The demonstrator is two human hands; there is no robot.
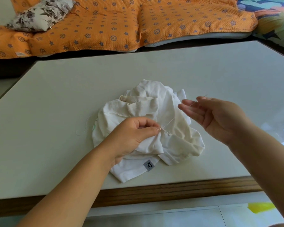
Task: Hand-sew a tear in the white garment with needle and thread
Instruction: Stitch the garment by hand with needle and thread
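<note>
Floral pillow (34, 15): far left, lying on the orange quilt (121, 22) beyond the counter.

Counter (56, 95): pale top with a wooden front edge.

Loose thread end (84, 130): thin and pale, lying on the counter just beside the garment's left edge.

Left hand (134, 133): rests on the garment. The thumb and forefinger pinch a fold of cloth at the stitching point, and the remaining fingers are curled into the fabric.

White garment (154, 104): crumpled in a heap at the middle of the counter. The front part is gathered under the left hand.

Grey label (148, 165): sewn at the garment's near hem.

Thread (170, 120): runs taut from the pinched fold up and to the right, toward the right hand.

Right hand (220, 115): raised above the garment's right side, palm turned left. It pinches the needle between the thumb and fingertips, with the other fingers loosely extended.

Needle (202, 97): thin, slanting, with its tip projecting past the thumb.

Multicoloured fabric (277, 17): far right, beside the quilt.

Yellow patch (261, 208): on the floor at lower right. What it is cannot be told.
</note>
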